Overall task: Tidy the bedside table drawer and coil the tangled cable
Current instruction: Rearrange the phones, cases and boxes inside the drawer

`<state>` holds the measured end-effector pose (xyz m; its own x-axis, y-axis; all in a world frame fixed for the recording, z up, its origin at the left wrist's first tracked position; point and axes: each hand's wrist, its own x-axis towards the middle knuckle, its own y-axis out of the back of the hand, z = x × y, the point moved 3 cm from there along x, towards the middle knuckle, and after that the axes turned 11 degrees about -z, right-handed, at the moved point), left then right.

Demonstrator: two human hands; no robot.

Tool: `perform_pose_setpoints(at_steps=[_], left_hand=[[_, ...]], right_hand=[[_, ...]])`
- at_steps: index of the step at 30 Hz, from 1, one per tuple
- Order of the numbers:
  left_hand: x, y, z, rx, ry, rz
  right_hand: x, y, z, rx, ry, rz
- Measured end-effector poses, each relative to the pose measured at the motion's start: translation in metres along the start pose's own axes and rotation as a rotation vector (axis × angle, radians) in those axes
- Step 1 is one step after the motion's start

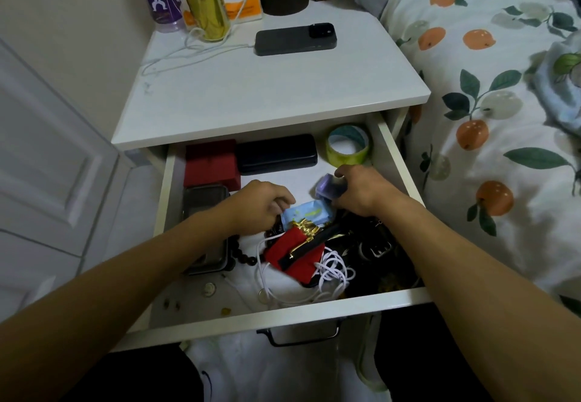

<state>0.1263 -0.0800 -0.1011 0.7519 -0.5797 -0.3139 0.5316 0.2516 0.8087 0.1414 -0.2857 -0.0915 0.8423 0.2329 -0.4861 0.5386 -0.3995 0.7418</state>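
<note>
You are gripping a small purple packet (327, 185) in your right hand (361, 191), fingers curled round it, lifting it just clear of the drawer floor, while your left hand (261, 205) is pinching the near edge of a pale blue packet (309, 213) with curled fingers. Taking the red pouch (292, 254) as the landmark: both packets are lying just behind it, the tangled white cable (330, 271) is sprawling in front of it and to its right, partly tucked beneath it, and a dark tin (206, 228) is sitting to its left with wooden beads (242, 252) between. Well behind the pouch, along the back of the drawer (283, 315), a red box (210, 166), a black case (276, 154) and a roll of tape (347, 145) are already standing in a row. You are, I judge, sorting the loose small items, not yet working on the cable. The next move is calling for a place for these packets, probably the bare floor behind the pouch, and then for lifting the pouch off the cable before you are pulling any loop free.
</note>
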Motion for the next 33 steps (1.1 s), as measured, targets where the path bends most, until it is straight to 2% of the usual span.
perform_pose_setpoints(at_steps=[5,9,12,16,18,20,23,26,28,30,33], left_hand=[[-0.022,0.003,-0.004,-0.095,0.031,-0.081],[-0.035,0.014,-0.011,-0.123,0.105,0.104],[-0.052,0.023,-0.013,-0.123,0.108,0.174],[-0.074,0.022,-0.015,-0.078,0.122,0.084],[-0.081,0.020,-0.015,-0.058,0.127,0.053],[-0.085,0.020,-0.015,-0.049,0.135,0.059],[-0.090,0.019,-0.014,-0.072,0.142,0.117],[-0.090,0.016,-0.012,-0.179,0.172,0.161],[-0.083,0.016,-0.011,-0.388,0.223,0.189],[-0.069,0.018,-0.004,-0.674,0.276,0.225],[-0.038,0.018,0.013,-0.969,0.312,0.214]], right_hand=[[-0.002,-0.004,0.000,-0.061,0.001,-0.025],[-0.006,-0.006,-0.002,-0.175,-0.003,0.020],[-0.009,-0.005,-0.020,-0.269,0.189,0.101],[-0.009,-0.028,-0.050,-0.551,0.368,-0.126],[-0.005,-0.034,-0.060,-0.697,0.388,-0.158],[0.002,-0.034,-0.063,-0.734,0.369,-0.138],[0.008,-0.034,-0.057,-0.583,0.330,-0.106],[0.004,-0.021,-0.051,-0.271,0.327,0.052],[-0.002,-0.014,-0.048,0.009,0.273,0.129],[-0.007,-0.014,-0.045,0.299,0.202,0.068],[-0.011,-0.020,-0.039,0.578,0.154,-0.022]])
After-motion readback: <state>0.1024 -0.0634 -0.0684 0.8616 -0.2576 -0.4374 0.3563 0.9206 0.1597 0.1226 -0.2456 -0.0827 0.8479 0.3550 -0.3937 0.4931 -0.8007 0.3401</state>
